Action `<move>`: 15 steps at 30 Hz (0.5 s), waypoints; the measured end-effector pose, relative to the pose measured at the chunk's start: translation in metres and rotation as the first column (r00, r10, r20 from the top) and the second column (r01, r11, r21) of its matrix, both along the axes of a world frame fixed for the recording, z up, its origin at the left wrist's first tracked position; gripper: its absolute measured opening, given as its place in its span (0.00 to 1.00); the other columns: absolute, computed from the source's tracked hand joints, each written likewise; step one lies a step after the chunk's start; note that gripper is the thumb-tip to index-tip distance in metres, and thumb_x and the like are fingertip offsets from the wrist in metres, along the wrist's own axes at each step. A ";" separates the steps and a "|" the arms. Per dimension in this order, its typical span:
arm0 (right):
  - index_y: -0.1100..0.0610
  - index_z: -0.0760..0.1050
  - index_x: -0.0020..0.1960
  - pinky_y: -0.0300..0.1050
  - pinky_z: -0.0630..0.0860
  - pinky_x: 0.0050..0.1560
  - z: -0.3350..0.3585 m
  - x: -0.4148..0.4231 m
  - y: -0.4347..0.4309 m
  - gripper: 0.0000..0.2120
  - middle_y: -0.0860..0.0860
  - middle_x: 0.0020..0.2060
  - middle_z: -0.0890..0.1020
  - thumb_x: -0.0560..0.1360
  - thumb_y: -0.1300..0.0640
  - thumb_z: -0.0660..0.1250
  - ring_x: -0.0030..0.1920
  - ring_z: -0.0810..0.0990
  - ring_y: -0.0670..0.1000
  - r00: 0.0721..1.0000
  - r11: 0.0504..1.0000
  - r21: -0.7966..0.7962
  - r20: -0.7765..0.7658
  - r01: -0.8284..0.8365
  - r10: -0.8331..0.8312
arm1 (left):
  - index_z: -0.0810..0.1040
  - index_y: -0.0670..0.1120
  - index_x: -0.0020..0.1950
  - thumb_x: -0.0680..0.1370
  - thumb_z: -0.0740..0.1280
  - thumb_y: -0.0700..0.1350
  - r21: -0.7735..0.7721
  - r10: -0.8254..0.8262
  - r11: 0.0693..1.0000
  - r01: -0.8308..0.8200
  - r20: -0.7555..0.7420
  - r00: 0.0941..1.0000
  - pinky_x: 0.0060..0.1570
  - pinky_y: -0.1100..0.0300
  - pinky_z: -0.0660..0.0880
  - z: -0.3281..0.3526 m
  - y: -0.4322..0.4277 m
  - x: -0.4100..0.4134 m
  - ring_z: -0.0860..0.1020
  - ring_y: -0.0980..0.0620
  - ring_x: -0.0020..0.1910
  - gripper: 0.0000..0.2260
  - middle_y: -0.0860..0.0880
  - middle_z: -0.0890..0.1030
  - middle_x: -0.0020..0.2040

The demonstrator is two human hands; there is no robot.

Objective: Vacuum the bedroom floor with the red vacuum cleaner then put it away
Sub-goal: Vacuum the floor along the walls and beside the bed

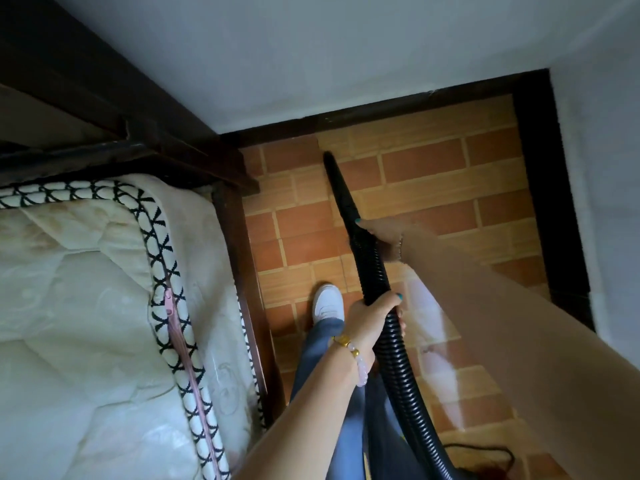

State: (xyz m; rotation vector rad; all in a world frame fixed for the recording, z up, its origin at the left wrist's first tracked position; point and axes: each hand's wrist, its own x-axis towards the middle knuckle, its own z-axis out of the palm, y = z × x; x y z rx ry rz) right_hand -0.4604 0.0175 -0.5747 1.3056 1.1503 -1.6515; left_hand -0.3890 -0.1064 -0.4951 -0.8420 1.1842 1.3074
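Head view: left fingers (390, 301) are curled round the black ribbed hose (398, 368), thumb with a teal nail on top. The left hand (370, 320) grips it firmly, and a bead bracelet (351, 348) is on that wrist. The right hand (382, 237) is farther out and motion-blurred. Its fingers wrap the joint where the hose meets the tapered black nozzle (344, 192), with one teal nail showing on the left side.

The nozzle points far-left, its tip low on the brick-pattern tile floor (433, 168), near the dark skirting board (381, 110) under the grey wall (311, 46). The hose runs near-right, out of the near edge. Of the vacuum only hose and nozzle are clear. A thin black cable (491, 449) lies on the floor near-right.

A white shoe (327, 303) and a jeans leg (322, 358) stand left of the hose. A quilted mattress (86, 289) on a dark wooden bed frame (242, 258) fills the left.
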 end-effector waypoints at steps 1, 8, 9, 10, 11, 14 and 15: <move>0.60 0.70 0.51 0.45 0.74 0.43 0.012 0.010 0.002 0.11 0.54 0.41 0.75 0.81 0.52 0.57 0.37 0.73 0.50 0.999 0.996 -0.075 -0.001 0.054 -0.055 | 0.75 0.43 0.36 0.75 0.66 0.39 -0.006 -0.014 1.000 0.014 -0.006 1.000 0.27 0.63 0.71 0.003 0.004 0.002 0.72 0.53 0.23 0.08 0.50 0.75 0.26; 0.55 0.68 0.64 0.43 0.74 0.38 0.070 0.129 0.018 0.13 0.53 0.49 0.79 0.81 0.55 0.58 0.45 0.78 0.50 0.875 0.876 -0.079 -0.063 0.476 -0.481 | 0.75 0.44 0.37 0.75 0.69 0.45 -0.101 -0.198 0.978 0.185 -0.141 0.970 0.39 0.55 0.72 0.026 0.031 0.021 0.75 0.49 0.29 0.09 0.49 0.77 0.28; 0.55 0.68 0.64 0.43 0.74 0.39 0.078 0.147 0.017 0.12 0.52 0.48 0.79 0.81 0.55 0.58 0.43 0.78 0.49 0.852 0.852 -0.102 -0.064 0.513 -0.520 | 0.74 0.44 0.38 0.75 0.68 0.45 -0.093 -0.190 0.980 0.177 -0.161 0.968 0.38 0.56 0.72 0.029 0.036 0.025 0.74 0.49 0.28 0.09 0.49 0.76 0.27; 0.55 0.68 0.64 0.44 0.75 0.40 0.085 0.166 0.016 0.12 0.52 0.46 0.80 0.81 0.55 0.58 0.44 0.78 0.49 0.842 0.843 -0.101 -0.060 0.529 -0.536 | 0.73 0.44 0.39 0.76 0.67 0.45 -0.082 -0.179 0.983 0.166 -0.183 0.967 0.37 0.57 0.72 0.033 0.041 0.029 0.74 0.50 0.28 0.08 0.49 0.75 0.28; 0.56 0.69 0.63 0.44 0.75 0.42 0.091 0.184 0.014 0.12 0.51 0.46 0.80 0.81 0.55 0.57 0.45 0.78 0.49 0.838 0.840 -0.098 -0.066 0.534 -0.541 | 0.72 0.44 0.40 0.77 0.67 0.45 -0.078 -0.174 0.984 0.161 -0.206 0.963 0.34 0.58 0.72 0.035 0.047 0.034 0.74 0.50 0.28 0.08 0.48 0.75 0.29; 0.57 0.73 0.57 0.43 0.73 0.50 0.101 0.238 0.006 0.12 0.49 0.46 0.80 0.81 0.52 0.56 0.47 0.78 0.48 0.858 0.861 -0.056 -0.075 0.506 -0.509 | 0.71 0.44 0.41 0.78 0.66 0.46 -0.092 -0.198 0.979 0.180 -0.278 0.940 0.29 0.62 0.73 0.040 0.063 0.050 0.74 0.52 0.28 0.09 0.48 0.74 0.31; 0.57 0.75 0.54 0.45 0.73 0.53 0.103 0.255 0.003 0.12 0.50 0.45 0.81 0.81 0.51 0.56 0.46 0.78 0.48 0.872 0.875 -0.047 -0.072 0.481 -0.484 | 0.71 0.44 0.41 0.78 0.66 0.46 -0.097 -0.215 0.976 0.195 -0.296 0.930 0.29 0.62 0.74 0.041 0.069 0.057 0.75 0.52 0.28 0.09 0.49 0.74 0.32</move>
